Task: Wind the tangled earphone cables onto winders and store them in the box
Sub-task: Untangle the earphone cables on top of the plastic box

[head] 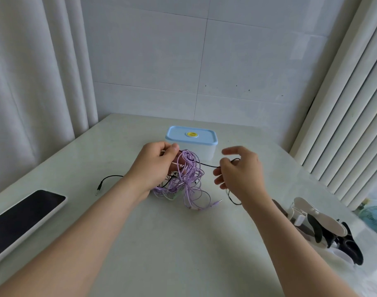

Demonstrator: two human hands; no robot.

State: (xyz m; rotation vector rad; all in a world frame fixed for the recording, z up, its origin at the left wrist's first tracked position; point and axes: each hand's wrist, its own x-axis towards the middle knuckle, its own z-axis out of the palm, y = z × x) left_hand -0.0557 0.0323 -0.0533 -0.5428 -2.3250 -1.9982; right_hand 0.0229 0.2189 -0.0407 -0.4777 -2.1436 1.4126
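A tangle of purple earphone cables [188, 179] hangs from my left hand [155, 166], which grips it just above the table, its lower loops and plugs resting on the tabletop. A black cable [207, 165] runs taut from the tangle to my right hand [239, 170], which pinches it; more of it loops below that wrist. Another black end with a plug [100, 186] lies on the table to the left. Behind the hands stands the white box with a closed light-blue lid [192, 136].
A dark-screened tablet in a white case [22, 219] lies at the left edge of the pale table [172, 243]. Black and white winders [325, 228] are heaped at the right edge. Curtains hang on both sides and a tiled wall stands behind.
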